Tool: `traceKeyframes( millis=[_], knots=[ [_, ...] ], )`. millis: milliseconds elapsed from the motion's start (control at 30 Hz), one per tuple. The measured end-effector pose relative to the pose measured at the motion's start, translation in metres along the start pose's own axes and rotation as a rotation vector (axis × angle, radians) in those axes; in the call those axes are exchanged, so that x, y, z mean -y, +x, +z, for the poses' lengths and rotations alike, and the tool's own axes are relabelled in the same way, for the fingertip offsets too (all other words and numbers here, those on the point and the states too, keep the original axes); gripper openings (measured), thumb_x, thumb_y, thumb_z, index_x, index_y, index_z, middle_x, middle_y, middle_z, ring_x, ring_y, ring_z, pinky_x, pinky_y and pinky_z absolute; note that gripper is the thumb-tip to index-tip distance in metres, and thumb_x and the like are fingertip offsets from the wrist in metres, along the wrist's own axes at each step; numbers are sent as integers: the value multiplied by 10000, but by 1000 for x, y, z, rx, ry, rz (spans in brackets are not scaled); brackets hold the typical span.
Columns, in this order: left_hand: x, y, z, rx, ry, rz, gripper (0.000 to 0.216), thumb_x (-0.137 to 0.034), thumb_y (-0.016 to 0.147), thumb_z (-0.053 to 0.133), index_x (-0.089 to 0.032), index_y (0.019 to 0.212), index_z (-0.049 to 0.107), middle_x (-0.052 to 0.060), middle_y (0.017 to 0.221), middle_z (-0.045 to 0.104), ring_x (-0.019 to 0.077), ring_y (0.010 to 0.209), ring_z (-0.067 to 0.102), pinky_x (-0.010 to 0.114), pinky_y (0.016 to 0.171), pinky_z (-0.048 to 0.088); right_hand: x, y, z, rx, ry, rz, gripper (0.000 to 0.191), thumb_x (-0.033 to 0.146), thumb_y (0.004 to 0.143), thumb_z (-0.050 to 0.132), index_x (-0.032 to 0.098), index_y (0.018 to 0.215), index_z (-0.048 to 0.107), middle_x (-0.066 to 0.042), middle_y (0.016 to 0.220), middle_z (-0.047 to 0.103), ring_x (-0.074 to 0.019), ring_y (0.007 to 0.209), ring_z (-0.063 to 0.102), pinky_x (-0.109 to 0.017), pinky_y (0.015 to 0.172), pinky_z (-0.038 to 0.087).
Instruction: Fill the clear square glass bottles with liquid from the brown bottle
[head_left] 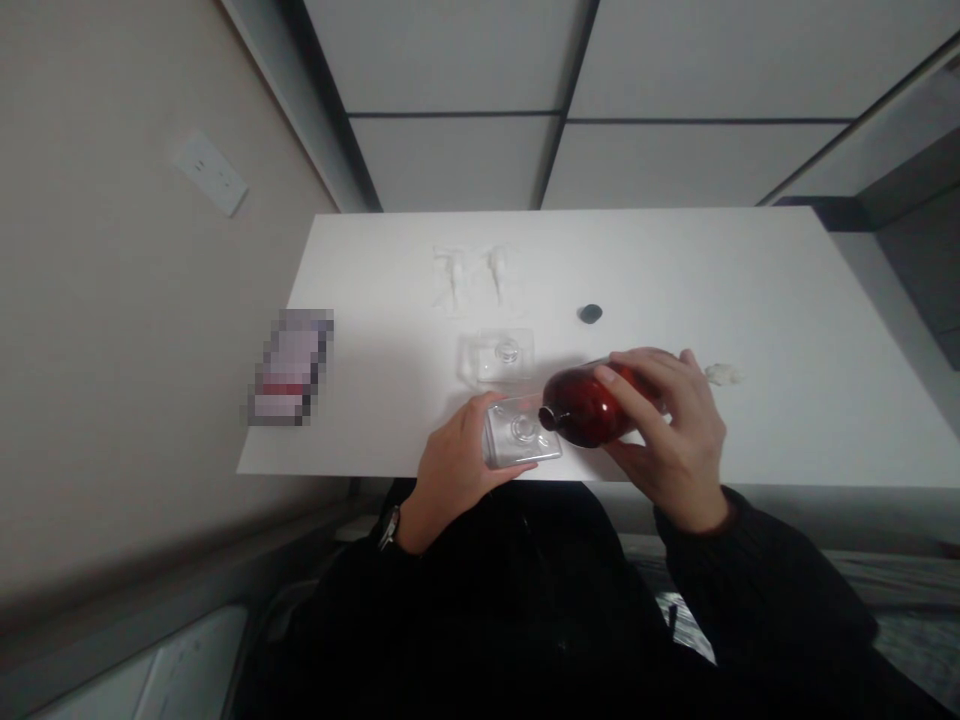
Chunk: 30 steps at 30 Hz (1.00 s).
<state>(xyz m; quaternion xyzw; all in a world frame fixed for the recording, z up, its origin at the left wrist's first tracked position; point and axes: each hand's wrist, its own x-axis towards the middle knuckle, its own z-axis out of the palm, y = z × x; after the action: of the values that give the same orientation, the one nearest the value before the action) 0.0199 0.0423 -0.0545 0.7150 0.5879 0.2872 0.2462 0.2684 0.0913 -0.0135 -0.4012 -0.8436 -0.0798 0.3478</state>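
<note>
In right hand (679,442), red bottle (585,408), neck (550,417) protruding

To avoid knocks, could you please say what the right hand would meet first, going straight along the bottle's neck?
Likely the clear container in the left hand; depth is unclear, so the bottle might pass above.

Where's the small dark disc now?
Right of centre in the head view, the dark disc lies on the white table, beyond the red bottle in the right hand.
</note>
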Motion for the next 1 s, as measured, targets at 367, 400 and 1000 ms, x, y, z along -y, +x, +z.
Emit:
traceKeyframes(
  millis=[367,400,1000],
  knots=[
    [-2,0,-1,-6,10,18,877,-400,709,995,-252,1405,484,103,1347,725,331,1214,744,462,1002,635,1,1,2,-42,-41,-29,883,64,871,784,378,1624,446,-127,1342,719,-341,1211,702,-665,1129,516],
    [-2,1,-1,-5,13,15,878,-401,706,995,-251,1404,484,104,1345,726,333,1209,746,464,995,637,1,1,2,-46,-43,-34,869,63,875,775,374,1619,453,-127,1343,718,-341,1214,701,-662,1132,513],
    [-1,1,-1,-14,30,21,864,-435,731,980,-248,1415,487,111,1360,718,335,1221,740,466,992,639,0,1,5,-112,-76,-43,814,50,888,713,406,1586,493,-70,1341,721,-300,1215,694,-593,1158,492]
  ],
)
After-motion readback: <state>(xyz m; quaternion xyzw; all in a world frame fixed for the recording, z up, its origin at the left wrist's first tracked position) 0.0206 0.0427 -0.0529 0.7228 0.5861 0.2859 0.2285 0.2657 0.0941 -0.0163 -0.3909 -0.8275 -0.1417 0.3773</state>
